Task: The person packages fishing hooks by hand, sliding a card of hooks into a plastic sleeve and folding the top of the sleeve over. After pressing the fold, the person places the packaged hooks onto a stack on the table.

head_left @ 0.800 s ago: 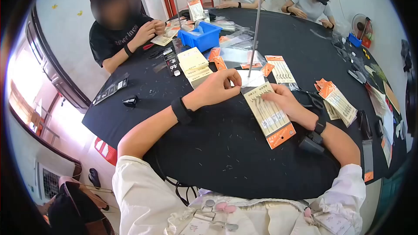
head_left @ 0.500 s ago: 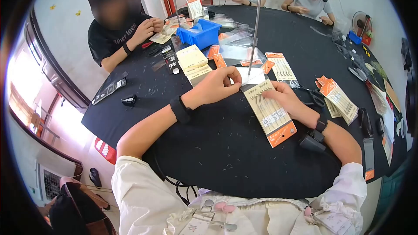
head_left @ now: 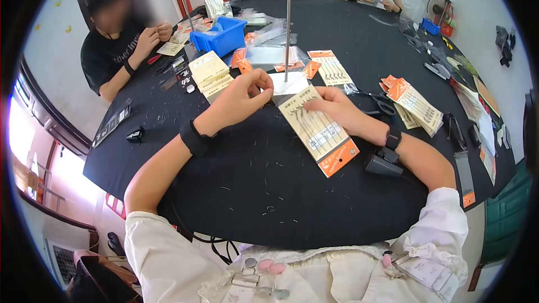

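My right hand (head_left: 343,111) grips a card of fishing hooks (head_left: 315,134), its thumb lying over the hooks near the upper end. The card is cream with an orange printed end, tilted toward me above the black table. My left hand (head_left: 242,100) is closed with thumb and forefinger together, close to the card's upper left corner. What lies between those fingertips is too small to make out. Just beyond the card, a thin upright metal rod (head_left: 288,28) rises from a white base (head_left: 285,85).
Stacked cream cards (head_left: 209,72) and a blue bin (head_left: 220,38) stand to the left. On the right lie scissors (head_left: 383,104) and a pile of hook cards (head_left: 414,105). Loose clippings dot the black cloth (head_left: 252,174). Several other people sit around the table.
The whole view has shifted, so the table and hands appear further left. My hands keep nearly the same pose around the card, the left fingers slightly lifted from its corner.
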Demonstrator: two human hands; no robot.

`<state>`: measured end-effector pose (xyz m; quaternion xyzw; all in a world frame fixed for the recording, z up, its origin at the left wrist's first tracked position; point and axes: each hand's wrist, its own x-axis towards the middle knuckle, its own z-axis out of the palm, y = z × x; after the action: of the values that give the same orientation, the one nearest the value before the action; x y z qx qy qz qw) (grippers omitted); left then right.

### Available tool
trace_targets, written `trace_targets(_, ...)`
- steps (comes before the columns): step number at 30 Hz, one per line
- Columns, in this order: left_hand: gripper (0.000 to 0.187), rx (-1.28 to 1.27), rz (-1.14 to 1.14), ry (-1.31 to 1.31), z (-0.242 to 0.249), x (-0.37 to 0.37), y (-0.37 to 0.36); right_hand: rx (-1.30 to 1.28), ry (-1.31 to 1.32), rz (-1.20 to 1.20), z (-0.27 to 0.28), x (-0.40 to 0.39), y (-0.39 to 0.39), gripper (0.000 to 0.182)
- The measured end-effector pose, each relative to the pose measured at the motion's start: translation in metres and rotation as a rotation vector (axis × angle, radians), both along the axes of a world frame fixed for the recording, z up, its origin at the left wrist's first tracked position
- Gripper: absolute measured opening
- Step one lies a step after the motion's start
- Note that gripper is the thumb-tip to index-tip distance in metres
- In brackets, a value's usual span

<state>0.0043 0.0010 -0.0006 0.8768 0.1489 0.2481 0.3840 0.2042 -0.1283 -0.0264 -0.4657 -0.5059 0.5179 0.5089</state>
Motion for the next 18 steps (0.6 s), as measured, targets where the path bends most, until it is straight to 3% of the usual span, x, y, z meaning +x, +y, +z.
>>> trace_targets(16,0.014,-0.118,0.007,0.006,-0.0029,0.0007,0.0034,-0.022,-0.022,-0.009,-0.0005,-0.0007,0.0009,0.027)
trace_targets(18,0.023,-0.128,0.028,-0.062,-0.0053,0.0017,0.0053,-0.028,-0.022,0.001,0.0017,-0.0008,-0.0005,0.027)
